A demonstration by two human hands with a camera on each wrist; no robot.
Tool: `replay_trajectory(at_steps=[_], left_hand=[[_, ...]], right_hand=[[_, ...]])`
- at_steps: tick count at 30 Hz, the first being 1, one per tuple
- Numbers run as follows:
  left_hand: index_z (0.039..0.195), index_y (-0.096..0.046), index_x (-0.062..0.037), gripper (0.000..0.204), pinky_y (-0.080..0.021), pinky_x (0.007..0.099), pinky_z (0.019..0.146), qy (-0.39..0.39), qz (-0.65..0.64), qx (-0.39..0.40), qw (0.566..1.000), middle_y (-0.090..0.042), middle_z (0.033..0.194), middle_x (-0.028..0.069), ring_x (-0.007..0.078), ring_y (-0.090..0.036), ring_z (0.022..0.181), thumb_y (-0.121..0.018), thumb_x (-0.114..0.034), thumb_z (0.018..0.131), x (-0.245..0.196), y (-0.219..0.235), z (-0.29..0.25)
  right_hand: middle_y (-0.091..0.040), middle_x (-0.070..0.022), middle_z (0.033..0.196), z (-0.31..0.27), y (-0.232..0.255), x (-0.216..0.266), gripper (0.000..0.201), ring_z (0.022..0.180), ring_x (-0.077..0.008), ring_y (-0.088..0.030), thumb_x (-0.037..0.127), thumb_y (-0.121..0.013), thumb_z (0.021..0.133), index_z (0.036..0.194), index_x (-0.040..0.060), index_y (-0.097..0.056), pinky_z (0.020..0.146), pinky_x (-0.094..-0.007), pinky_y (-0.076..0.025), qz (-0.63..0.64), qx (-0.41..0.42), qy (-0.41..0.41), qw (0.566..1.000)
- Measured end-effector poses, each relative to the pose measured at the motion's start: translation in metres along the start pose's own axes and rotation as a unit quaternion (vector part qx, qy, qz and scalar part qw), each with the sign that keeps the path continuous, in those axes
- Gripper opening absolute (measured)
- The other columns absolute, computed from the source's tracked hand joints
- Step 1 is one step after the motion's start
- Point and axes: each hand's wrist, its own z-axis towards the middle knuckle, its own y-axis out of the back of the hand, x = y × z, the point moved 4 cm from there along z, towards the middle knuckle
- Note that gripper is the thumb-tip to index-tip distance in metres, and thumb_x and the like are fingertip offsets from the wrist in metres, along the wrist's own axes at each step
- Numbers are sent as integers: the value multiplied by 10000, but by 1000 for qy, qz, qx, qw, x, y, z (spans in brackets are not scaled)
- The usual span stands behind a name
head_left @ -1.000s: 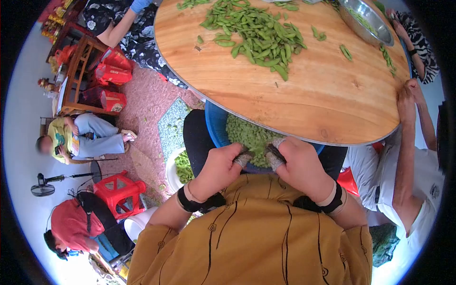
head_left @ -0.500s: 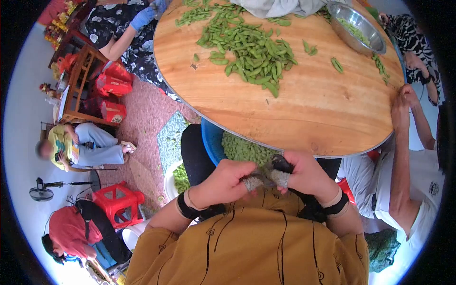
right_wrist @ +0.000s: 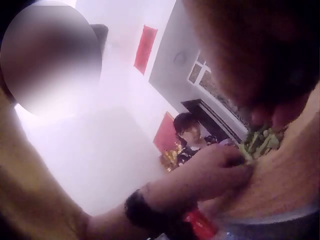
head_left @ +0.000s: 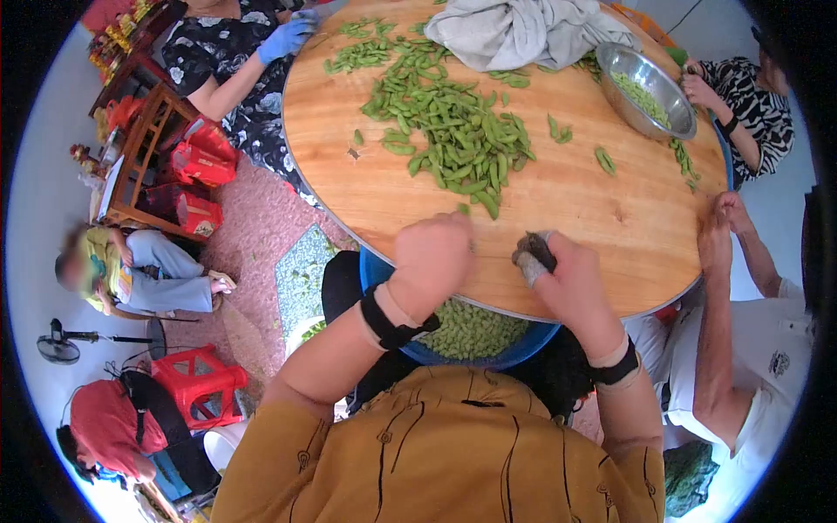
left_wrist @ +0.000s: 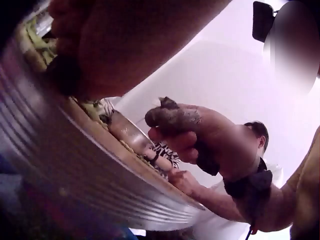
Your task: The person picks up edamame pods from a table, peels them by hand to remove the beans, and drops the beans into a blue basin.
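My left hand (head_left: 433, 257) is over the near part of the round wooden table (head_left: 610, 235), its fingers curled at a green soybean pod (head_left: 463, 209) that shows just past the knuckles. A pile of soybean pods (head_left: 466, 139) lies beyond it. To the right, my right hand (head_left: 569, 277) hovers above the table edge with nothing visible in its loosely bent fingers. Dirty grey wrapping (left_wrist: 175, 118) covers its thumb and fingertip in the left wrist view. On my lap, below the table edge, sits a blue basin (head_left: 418, 350) of shelled green beans (head_left: 478, 329).
A steel bowl (head_left: 610, 65) with beans and a grey cloth (head_left: 506, 35) are at the table's far side. People sit around the table, one wearing a blue glove (head_left: 288, 37). A red stool (head_left: 202, 383) and a fan (head_left: 59, 347) stand at left.
Both hands have left the basin and risen forward over the table, separating from each other. The left now reaches beside the pod pile. The head view has tilted up, showing more tabletop.
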Motion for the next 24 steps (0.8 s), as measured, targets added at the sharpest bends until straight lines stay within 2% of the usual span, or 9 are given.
replay_trajectory(at_steps=[1,4,7,9,13,15,18,21,24], left_hand=[[804,-567,-59,162,-502,418,587,1,0,-4,1000,-616,733,137,320,-627,667,-616,-140,673,8,3,0],[800,-603,-57,119,-511,426,585,149,81,-9,985,-635,733,167,337,-639,666,-572,-150,731,61,23,-18],[811,-627,-57,135,-509,457,592,269,142,-40,952,-643,743,191,361,-640,662,-537,-150,772,118,53,-55],[838,-610,-52,129,-506,463,608,331,176,-4,927,-639,772,177,366,-637,690,-588,-154,762,161,56,-87],[894,-585,-42,185,-499,459,628,352,188,-66,914,-622,836,162,363,-625,743,-645,-142,751,163,62,-116],[962,-557,-31,271,-492,450,646,184,81,-184,962,-590,907,163,356,-605,775,-671,-104,727,130,59,-105],[1110,-542,-13,381,-491,417,749,-3,-74,-116,990,-583,1024,199,371,-590,886,-634,-40,741,61,51,-82],[1125,-555,-14,455,-496,387,759,-167,-141,-77,973,-577,1062,196,353,-591,889,-598,7,673,10,40,-70],[1071,-565,-8,414,-496,386,752,-156,-170,-2,973,-592,1013,194,354,-591,871,-562,34,659,-3,27,-73]], right_hand=[[-593,-230,736,10,1,0,205,721,-403,-591,156,-639,770,853,-2,-539,626,-459,-469,-52,-42,27,997],[-599,-214,724,39,-8,8,230,714,-398,-593,157,-656,757,864,4,-522,633,-466,-471,-95,-78,40,992],[-605,-204,729,56,-26,9,244,724,-392,-597,164,-665,752,875,11,-520,637,-468,-474,-152,-78,19,985],[-611,-202,740,60,-37,0,253,734,-390,-599,168,-669,747,884,14,-523,640,-462,-478,-138,-76,9,987],[-632,-166,752,49,-34,-7,278,710,-335,-621,191,-684,737,908,13,-556,626,-405,-491,-45,-76,-10,996],[-630,-133,735,40,-31,-11,285,674,-291,-610,197,-691,732,907,7,-571,618,-379,-486,4,-39,-41,998],[-616,-68,711,22,-30,-12,283,609,-200,-572,212,-699,734,893,2,-595,579,-327,-466,94,49,-87,991],[-595,-23,704,1,-28,0,245,567,-126,-528,201,-684,760,881,4,-602,524,-282,-437,187,144,-141,961],[-595,-6,712,-17,-30,1,202,538,-85,-503,149,-634,804,938,4,-592,481,-246,-411,310,181,-181,916]])
